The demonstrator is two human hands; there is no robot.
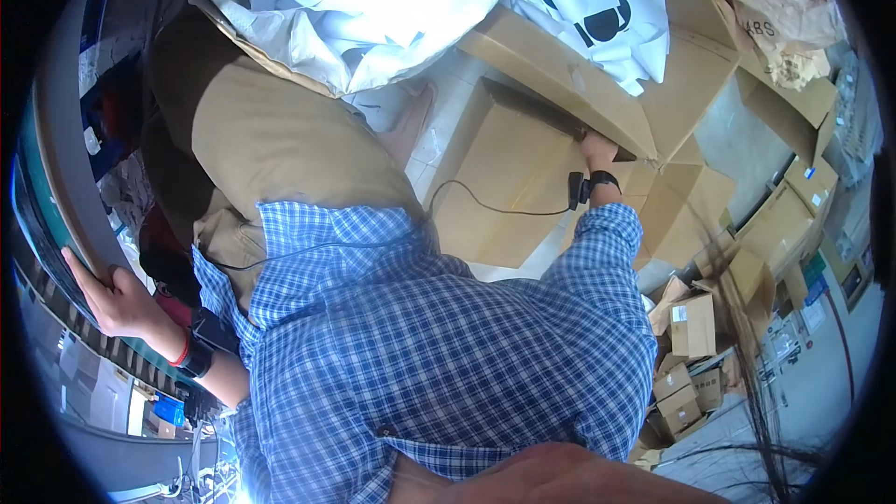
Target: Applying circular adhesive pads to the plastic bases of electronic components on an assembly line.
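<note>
My left hand (126,306) rests at the edge of a green-topped table (56,196) on the left, its fingers stretched out over the edge and nothing seen in it. Down on the right, my right hand (599,149) reaches in beside the wall of an open cardboard box (569,70). Its fingers are mostly hidden there, so what they hold cannot be made out. Right below this hand lies a flat brown cardboard piece or open carton (509,182). A black wrist strap (588,189) with a thin cable (495,212) is on the right wrist.
A large white sack (317,37) stands ahead of my knees. White sheets with black shapes (607,9) fill the cardboard box. Crumpled brown paper bags (775,14) sit at the far right, and several smaller cartons (691,327) are piled along the right side.
</note>
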